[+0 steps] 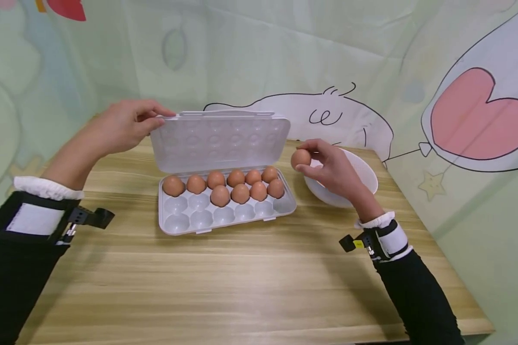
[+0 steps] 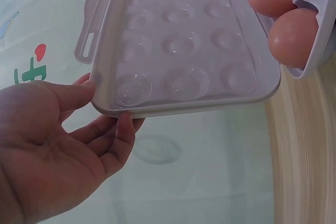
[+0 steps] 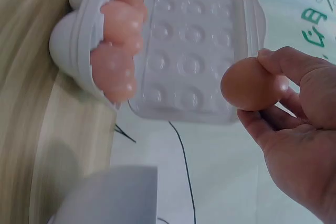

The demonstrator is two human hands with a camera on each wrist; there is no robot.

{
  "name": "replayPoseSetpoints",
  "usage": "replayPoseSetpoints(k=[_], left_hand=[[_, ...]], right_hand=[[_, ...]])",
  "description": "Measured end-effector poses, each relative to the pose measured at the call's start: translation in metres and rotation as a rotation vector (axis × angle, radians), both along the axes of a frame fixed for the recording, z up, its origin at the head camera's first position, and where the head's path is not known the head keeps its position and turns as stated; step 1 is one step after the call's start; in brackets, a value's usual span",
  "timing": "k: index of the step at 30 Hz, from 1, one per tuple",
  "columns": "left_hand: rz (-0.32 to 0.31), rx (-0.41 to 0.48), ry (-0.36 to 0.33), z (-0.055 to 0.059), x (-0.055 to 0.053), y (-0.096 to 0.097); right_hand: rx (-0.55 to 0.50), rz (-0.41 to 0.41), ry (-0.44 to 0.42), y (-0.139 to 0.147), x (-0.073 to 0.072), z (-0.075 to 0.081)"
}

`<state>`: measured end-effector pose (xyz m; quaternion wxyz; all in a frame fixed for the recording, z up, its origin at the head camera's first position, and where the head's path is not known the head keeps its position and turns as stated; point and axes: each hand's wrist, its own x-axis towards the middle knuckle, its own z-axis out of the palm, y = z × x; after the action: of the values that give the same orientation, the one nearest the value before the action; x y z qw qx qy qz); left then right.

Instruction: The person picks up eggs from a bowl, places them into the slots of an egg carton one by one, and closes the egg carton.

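Observation:
A white plastic egg carton [image 1: 226, 227] stands on the table with its lid [image 1: 220, 148] raised. Brown eggs [image 1: 220, 195] fill its back row and the right part of its middle row; the front hollows hold none. My left hand [image 1: 123, 125] holds the lid's upper left corner, thumb on one face and fingers behind, as the left wrist view shows. Between thumb and fingertips my right hand [image 1: 334, 170] pinches a single brown egg [image 3: 252, 84]. That egg is in the air, right of the carton and over the left edge of a white bowl [image 1: 364, 179].
The bowl stands on the wooden table [image 1: 224, 287] near its right edge, partly hidden by my right hand. A printed cloth backdrop [image 1: 259, 57] rises directly behind the table and along its right side. Both wrists carry strapped-on cameras.

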<state>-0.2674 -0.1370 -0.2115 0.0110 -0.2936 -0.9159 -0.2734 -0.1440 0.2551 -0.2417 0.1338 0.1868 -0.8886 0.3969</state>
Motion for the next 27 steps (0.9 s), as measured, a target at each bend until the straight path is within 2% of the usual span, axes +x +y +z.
replayPoseSetpoints(k=[3, 6, 14, 21, 27], left_hand=[[0.005, 0.001, -0.001, 0.0, 0.0, -0.002], [0.005, -0.001, 0.005, 0.0, -0.001, -0.002], [0.0, -0.003, 0.025, -0.001, -0.001, -0.005], [-0.001, 0.0, 0.028, -0.002, -0.001, -0.005], [-0.007, 0.017, 0.028, -0.003, -0.002, -0.002]], right_hand=[[-0.007, 0.072, 0.015, -0.013, -0.003, -0.002], [-0.003, 0.111, 0.008, -0.022, -0.008, -0.005], [0.024, 0.194, 0.018, -0.043, -0.041, -0.029], [0.018, 0.251, -0.042, -0.075, -0.049, -0.039], [0.017, 0.356, -0.001, -0.101, -0.057, -0.045]])
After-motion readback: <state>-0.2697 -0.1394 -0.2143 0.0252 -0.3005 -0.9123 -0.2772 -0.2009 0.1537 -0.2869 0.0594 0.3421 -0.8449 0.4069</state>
